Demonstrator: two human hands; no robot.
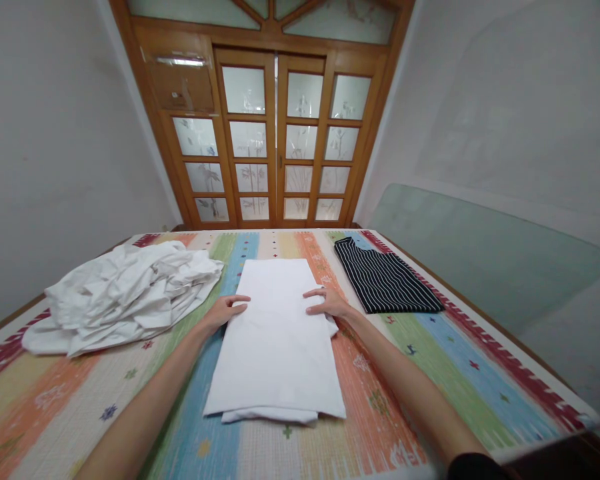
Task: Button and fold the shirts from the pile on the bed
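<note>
A white garment (283, 360), folded into a long flat rectangle, lies in the middle of the table, its near end toward me. Two layers peek out under its near edge, and a small flap sticks out on the right. My left hand (225, 311) grips the left side about midway along, thumb and index finger on top, the other fingers hidden at the edge. Opposite it, my right hand (330, 303) holds the right side the same way, thumb and index finger lying on the cloth.
A crumpled heap of white cloth (130, 293) lies at the left. To the right rests a folded black garment with white stripes (385, 280). A colourful striped tablecloth (190, 407) covers the table. Walls stand on both sides, and wooden glazed doors (275, 140) stand beyond the far edge.
</note>
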